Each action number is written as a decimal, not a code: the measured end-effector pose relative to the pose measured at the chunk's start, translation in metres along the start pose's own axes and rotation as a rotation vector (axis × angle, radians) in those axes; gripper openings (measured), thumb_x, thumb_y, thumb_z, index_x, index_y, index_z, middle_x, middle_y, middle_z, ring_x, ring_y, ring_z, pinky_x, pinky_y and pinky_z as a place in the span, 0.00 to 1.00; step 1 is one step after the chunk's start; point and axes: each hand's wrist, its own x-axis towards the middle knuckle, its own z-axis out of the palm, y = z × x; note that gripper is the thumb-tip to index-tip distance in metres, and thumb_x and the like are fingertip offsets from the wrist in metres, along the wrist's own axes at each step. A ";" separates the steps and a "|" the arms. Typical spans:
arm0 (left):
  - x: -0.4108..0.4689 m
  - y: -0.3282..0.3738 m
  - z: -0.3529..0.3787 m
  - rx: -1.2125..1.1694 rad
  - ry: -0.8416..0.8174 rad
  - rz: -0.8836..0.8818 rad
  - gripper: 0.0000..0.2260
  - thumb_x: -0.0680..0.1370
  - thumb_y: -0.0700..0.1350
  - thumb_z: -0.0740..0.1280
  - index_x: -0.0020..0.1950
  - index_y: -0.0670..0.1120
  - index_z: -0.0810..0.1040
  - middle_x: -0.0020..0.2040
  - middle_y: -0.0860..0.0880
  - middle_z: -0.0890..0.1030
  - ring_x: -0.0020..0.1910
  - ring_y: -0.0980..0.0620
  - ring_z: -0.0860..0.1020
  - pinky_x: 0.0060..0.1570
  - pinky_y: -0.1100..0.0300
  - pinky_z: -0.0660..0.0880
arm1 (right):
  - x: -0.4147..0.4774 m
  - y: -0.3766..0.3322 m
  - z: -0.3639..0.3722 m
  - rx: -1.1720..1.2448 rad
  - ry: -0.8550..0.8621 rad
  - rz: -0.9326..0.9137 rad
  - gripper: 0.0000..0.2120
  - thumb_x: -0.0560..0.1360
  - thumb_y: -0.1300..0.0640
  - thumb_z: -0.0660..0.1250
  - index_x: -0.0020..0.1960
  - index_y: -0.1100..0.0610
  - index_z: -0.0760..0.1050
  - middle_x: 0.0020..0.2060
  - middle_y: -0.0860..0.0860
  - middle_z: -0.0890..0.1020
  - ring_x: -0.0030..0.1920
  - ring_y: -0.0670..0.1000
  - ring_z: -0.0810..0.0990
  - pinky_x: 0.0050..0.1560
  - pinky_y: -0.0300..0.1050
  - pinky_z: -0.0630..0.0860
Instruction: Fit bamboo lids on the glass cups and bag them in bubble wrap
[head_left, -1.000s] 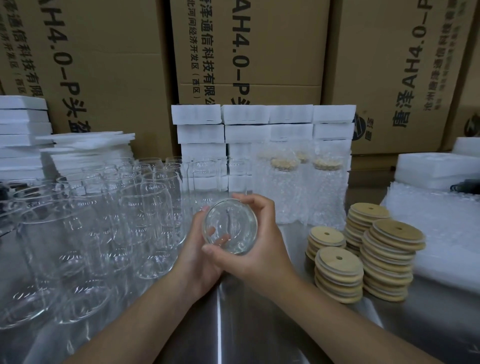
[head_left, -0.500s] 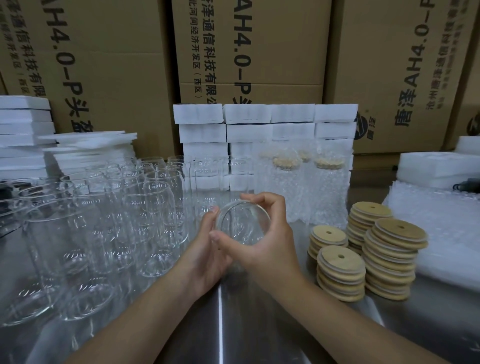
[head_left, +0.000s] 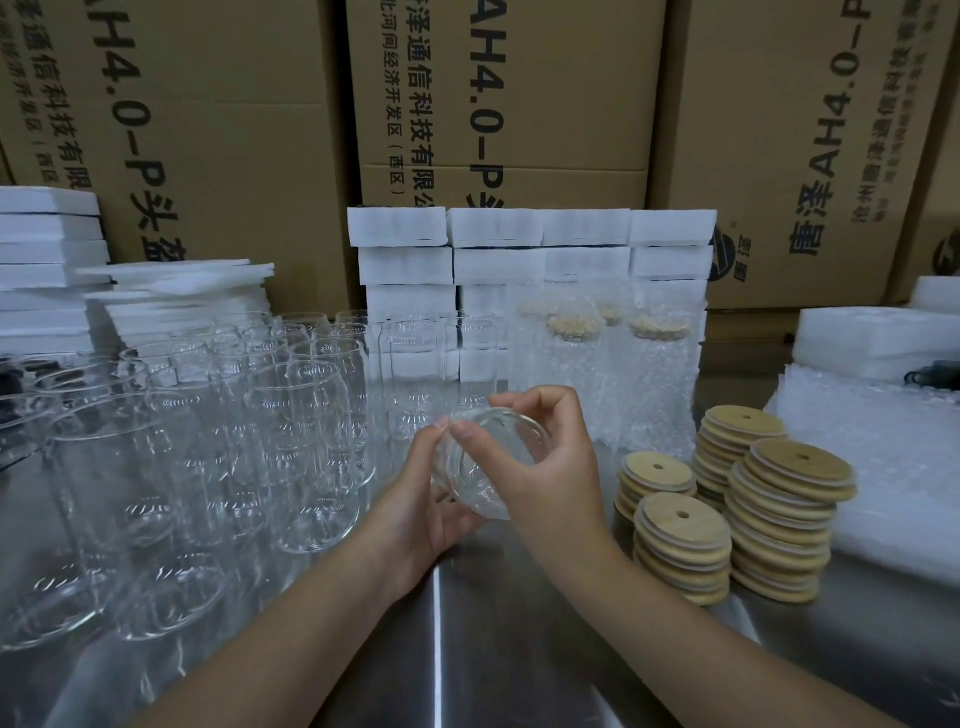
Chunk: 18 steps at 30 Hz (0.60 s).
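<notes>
- Cup (head_left: 498, 457): we have it lifted off the counter (head_left: 436, 649) and tilted, over the middle and a little toward the near edge. No lid is on it yet.
- Our left hand (head_left: 421, 504) cradles it from below, fingers curled round the body. Our right hand (head_left: 545, 467) wraps over it, thumb and fingers curled round the glass. Both hands grip the cup, so neither is free.
- We judge this step to be a check of the glass and a turn to bring its mouth up, ahead of lidding. Which end faces us is hard to tell through clear glass.
- To do it well, we should let the left hand take the whole weight low on the body before the right lets go. Smooth glass will slip if it is only pinched lightly.
- The lids (head_left: 680, 519) stand in four stacks toward the right edge, near the right hand, so that hand should fetch one. We should take only the top lid, because the stacks are uneven and could topple.
- We should set the lid flat on the rim and press evenly all round, or it may seat crooked.
- The bare cups (head_left: 291, 415) crowd toward the left edge, just beside the left hand, and a swinging cup could knock them.
- The bubble wrap (head_left: 883, 457) lies at the right edge. The bagged cups (head_left: 576, 374) stand toward the far edge, where this one should join them.
</notes>
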 end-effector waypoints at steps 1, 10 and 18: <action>0.000 0.000 -0.001 -0.001 -0.004 -0.006 0.27 0.74 0.61 0.63 0.67 0.45 0.74 0.54 0.40 0.82 0.49 0.44 0.81 0.55 0.47 0.77 | 0.001 0.000 0.000 0.009 0.004 0.004 0.18 0.60 0.40 0.76 0.43 0.38 0.70 0.48 0.45 0.81 0.53 0.44 0.80 0.53 0.40 0.76; 0.003 -0.005 -0.001 -0.001 0.040 0.005 0.38 0.57 0.63 0.72 0.65 0.49 0.76 0.53 0.40 0.84 0.42 0.45 0.84 0.37 0.58 0.81 | 0.013 -0.006 -0.006 0.172 0.095 0.143 0.13 0.70 0.46 0.71 0.43 0.53 0.72 0.38 0.40 0.81 0.42 0.36 0.79 0.46 0.29 0.72; 0.001 -0.008 0.002 -0.017 0.072 -0.020 0.39 0.57 0.55 0.76 0.65 0.44 0.71 0.65 0.40 0.76 0.47 0.41 0.84 0.38 0.60 0.81 | 0.028 -0.006 -0.016 0.306 0.180 0.347 0.08 0.79 0.52 0.63 0.42 0.53 0.74 0.41 0.46 0.85 0.49 0.44 0.82 0.64 0.51 0.72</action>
